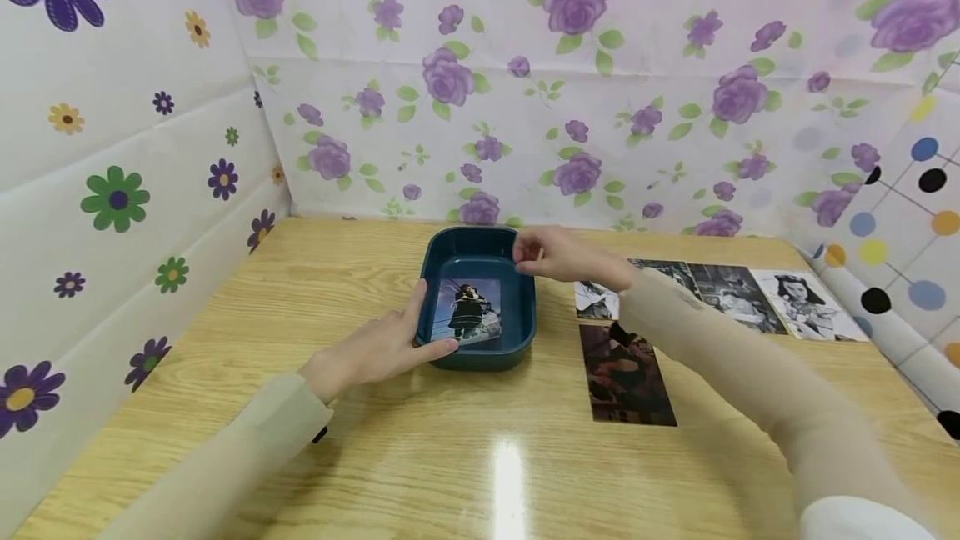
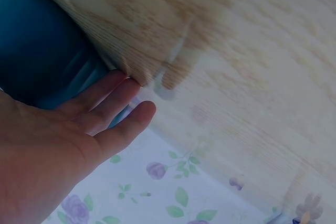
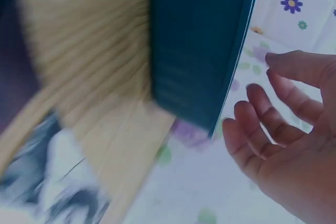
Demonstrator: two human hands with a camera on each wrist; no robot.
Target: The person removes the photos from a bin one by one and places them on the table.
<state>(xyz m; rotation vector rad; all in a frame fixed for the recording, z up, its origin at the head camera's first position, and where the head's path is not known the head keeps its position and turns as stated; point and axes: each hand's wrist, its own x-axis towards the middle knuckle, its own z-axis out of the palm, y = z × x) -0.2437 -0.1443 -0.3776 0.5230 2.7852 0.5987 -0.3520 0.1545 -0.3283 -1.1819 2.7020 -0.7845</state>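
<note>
The tray [image 1: 480, 294], a dark teal rounded rectangle, sits on the bench [image 1: 465, 457] between the two hands, its long axis running away from the person toward the back wall. A photo [image 1: 468, 309] lies flat on the tray's floor, toward the near end.

The left hand [image 1: 378, 348] lies at the tray's near-left corner. Its fingers [image 2: 113, 103] are straight and together, pressed along the outside of the tray's left wall, with the fingertips at the near rim; they curl round nothing. From these fingers the photo lies just to the right and slightly ahead, over the rim and down inside the tray.

The right hand [image 1: 555, 255] hovers at the tray's far-right corner, above the rim. Its fingers [image 3: 268, 116] are loosely bent and a little spread, and hold nothing that shows; the wrist view is blurred, but the tray's edge passes just left of the fingertips without clear contact. From these fingers the photo lies to the left and nearer the person, lower down on the tray floor.

Of the two, the left hand is the nearer to the photo, and it alone touches the tray.

To the right of the right hand's fingers, more photos lie on the bench: a dark print [image 1: 626, 373] nearer the person, and a row of black-and-white prints [image 1: 738, 297] partly hidden behind the right sleeve [image 1: 720, 357].
</note>
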